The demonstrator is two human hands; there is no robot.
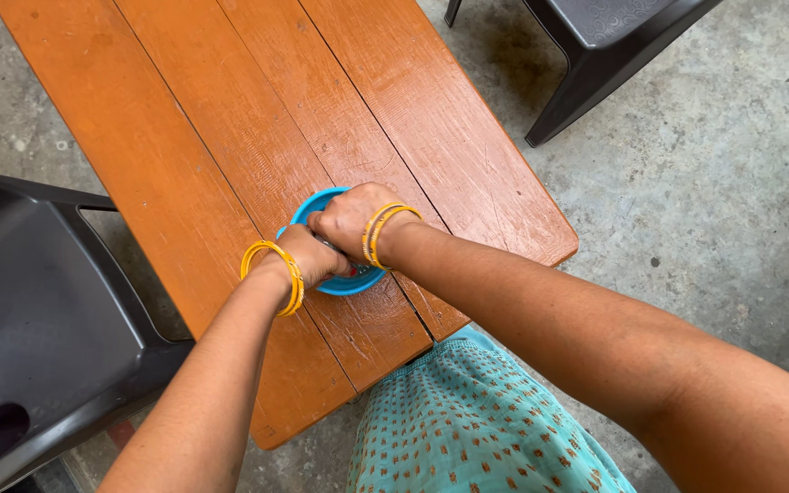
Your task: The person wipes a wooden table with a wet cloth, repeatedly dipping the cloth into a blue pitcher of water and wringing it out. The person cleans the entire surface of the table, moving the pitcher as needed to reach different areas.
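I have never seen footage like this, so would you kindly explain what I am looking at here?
There is one picture, taken by a camera worn on a person's head, looking down at their own two bare arms. Both wear yellow bangles. The left hand and right hand are closed together over a round blue plastic dish that sits on an orange painted wooden plank table. Something small and metallic seems gripped between them; I cannot tell what. Dark plastic chairs stand beside the table on a concrete floor.
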